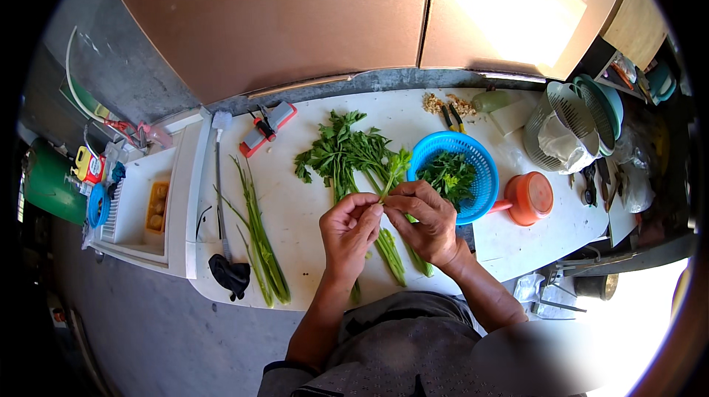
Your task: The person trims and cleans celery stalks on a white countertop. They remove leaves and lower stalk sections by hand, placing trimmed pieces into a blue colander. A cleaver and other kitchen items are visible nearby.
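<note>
Both my hands meet over the middle of the white table [295, 249]. Between their fingertips they pinch a small light-green celery sprig [398, 166], its leaves pointing away from me. My left hand [350, 233] is closed on the stem's lower end, and my right hand [424, 221] is closed on it just beside. Under and beyond them lies a bunch of leafy celery [341, 147], with its stalks [390, 255] reaching toward me. A blue plastic basket [490, 175] just right of my right hand holds picked green leaves [449, 177].
Bare green stalks [267, 249] lie at left, near a long-handled brush [221, 175] and a black cloth [230, 276]. A red-grey tool [269, 128] sits behind. An orange saucepan [529, 199], pliers [453, 118] and a grey-green colander [550, 131] stand right; a white sink [140, 238] is far left.
</note>
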Demonstrator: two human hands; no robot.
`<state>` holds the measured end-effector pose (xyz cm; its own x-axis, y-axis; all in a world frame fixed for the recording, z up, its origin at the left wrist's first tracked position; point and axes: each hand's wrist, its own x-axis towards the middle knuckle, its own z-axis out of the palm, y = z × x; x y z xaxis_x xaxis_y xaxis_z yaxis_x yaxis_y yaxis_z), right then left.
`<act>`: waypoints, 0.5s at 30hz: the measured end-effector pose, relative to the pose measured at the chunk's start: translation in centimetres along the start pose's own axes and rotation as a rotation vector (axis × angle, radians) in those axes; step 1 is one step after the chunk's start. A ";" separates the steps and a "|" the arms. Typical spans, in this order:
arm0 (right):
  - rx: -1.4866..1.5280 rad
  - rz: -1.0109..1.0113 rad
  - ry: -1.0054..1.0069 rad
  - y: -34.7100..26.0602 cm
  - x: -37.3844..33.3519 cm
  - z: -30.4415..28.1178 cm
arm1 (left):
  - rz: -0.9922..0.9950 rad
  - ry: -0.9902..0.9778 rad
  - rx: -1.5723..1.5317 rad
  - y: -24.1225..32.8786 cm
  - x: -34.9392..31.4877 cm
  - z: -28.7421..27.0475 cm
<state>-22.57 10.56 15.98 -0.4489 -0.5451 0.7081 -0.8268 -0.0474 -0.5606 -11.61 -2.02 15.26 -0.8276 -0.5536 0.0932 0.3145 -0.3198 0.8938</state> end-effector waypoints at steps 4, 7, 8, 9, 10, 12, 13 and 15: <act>0.021 -0.023 0.002 -0.8 0.8 0.0 | 0.023 -0.007 -0.065 -0.3 0.0 -0.1; 0.105 -0.041 -0.055 -0.4 0.6 0.2 | -0.012 -0.011 -0.094 -0.2 -0.1 -0.3; 0.102 -0.024 -0.075 -0.4 0.5 0.0 | -0.016 -0.011 -0.092 -0.1 -0.1 -0.3; 0.098 -0.006 -0.096 -0.4 0.5 -0.2 | -0.020 -0.012 -0.090 -0.1 -0.1 -0.3; 0.098 0.013 -0.116 -0.5 0.4 -0.3 | -0.025 -0.011 -0.085 -0.1 -0.1 -0.4; 0.059 0.012 -0.116 -0.6 0.7 -0.3 | -0.007 0.002 -0.035 -0.3 -0.1 -0.4; 0.040 0.011 -0.116 -0.7 0.8 -0.3 | 0.001 0.008 -0.010 -0.5 -0.1 -0.4; 0.017 0.025 -0.133 -0.1 0.4 0.0 | 0.069 0.010 0.102 -1.2 0.0 -0.5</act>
<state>-22.64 10.34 16.35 -0.4193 -0.6528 0.6309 -0.8096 -0.0456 -0.5853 -11.79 -2.02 14.02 -0.8008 -0.5792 0.1523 0.3212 -0.2008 0.9255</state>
